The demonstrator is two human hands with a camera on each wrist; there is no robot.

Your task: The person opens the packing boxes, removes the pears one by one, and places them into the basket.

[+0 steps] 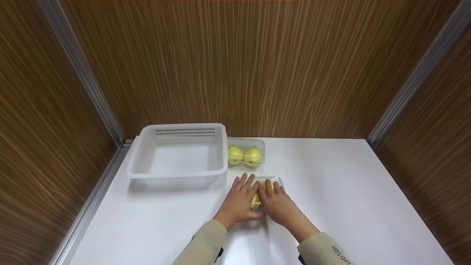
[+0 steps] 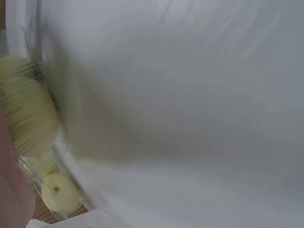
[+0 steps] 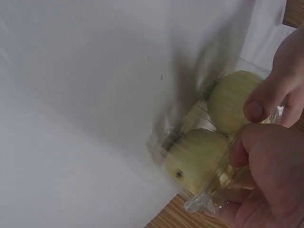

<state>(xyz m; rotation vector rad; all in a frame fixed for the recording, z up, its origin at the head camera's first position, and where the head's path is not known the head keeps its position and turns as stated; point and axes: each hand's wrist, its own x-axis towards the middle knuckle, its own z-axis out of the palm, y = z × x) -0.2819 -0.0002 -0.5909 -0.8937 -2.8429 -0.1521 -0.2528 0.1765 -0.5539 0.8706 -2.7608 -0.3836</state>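
Both hands are on a clear plastic box (image 1: 274, 179) of round yellow-green fruit that look like apples. My left hand (image 1: 237, 202) holds its left side, fingers spread and thumb along the near side. From the right, my right hand (image 1: 279, 206) grips the box, its fingers over the top; in the right wrist view this hand (image 3: 275, 175) lies against the plastic beside the left thumb (image 3: 256, 110). Two of the fruit (image 3: 197, 159) show through the plastic there. In the left wrist view, the fruit (image 2: 31, 114) appear blurred at the left edge.
A white plastic basket (image 1: 176, 173) with slotted sides stands at the back left. Against its right side sits a second clear box (image 1: 262, 145) with two yellow-green fruit (image 1: 252, 156) visible. Wood-grain panels (image 1: 235, 70) enclose the white table (image 1: 331, 184) at the back and sides.
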